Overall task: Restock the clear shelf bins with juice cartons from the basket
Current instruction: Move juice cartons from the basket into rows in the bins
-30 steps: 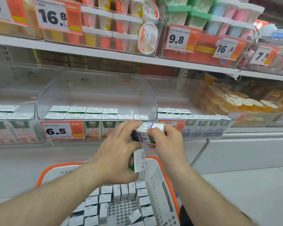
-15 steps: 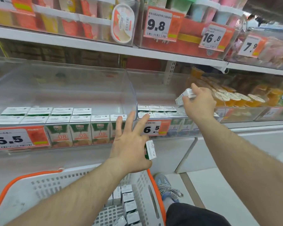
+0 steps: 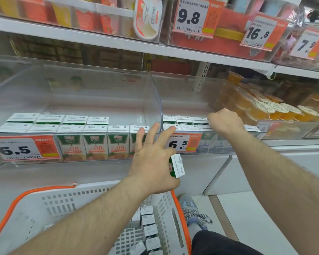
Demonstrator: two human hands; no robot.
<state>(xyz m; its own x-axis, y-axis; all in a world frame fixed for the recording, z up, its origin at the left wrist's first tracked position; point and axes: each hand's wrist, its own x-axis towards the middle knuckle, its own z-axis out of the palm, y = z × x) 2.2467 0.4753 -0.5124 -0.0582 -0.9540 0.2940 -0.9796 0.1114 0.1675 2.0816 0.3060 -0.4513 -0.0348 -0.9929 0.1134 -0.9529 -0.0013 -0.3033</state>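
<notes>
Hands split the work. Right hand (image 3: 225,122) sat curled, knuckles up, inside the right-hand clear plastic shelf bin (image 3: 182,92), down on the front row of white-topped blue-print juice cartons (image 3: 190,127); fingers bent under, so can't tell whether a carton was in them or only being seated. Probably squaring a carton into the row.

Left hand (image 3: 151,159) hung in front of the bin fronts w/ three fingers (image 3: 140,137) spread straight, while thumb & palm side pinched a small green-and-white juice carton (image 3: 176,165), held end-up, likely parked as the next one to go in.

Left-hand clear bin (image 3: 63,89): orange-print "100%" cartons (image 3: 96,144) in two rows, back half bare, room for more. Divider wall stood btwn the two bins.

White plastic basket w/ orange rim (image 3: 50,205) sat below, near the left forearm, more white-topped cartons (image 3: 149,229) loose in its bottom.

Shelf: white metal, price tags "6.5" (image 3: 17,150) on each bin front. Upper shelf carried other tubs, tags 9.8, 16.8. Jelly cups (image 3: 265,107) in the neighbouring bin to the right. Pale floor tiles, one patterned shoe (image 3: 193,210) visible.
</notes>
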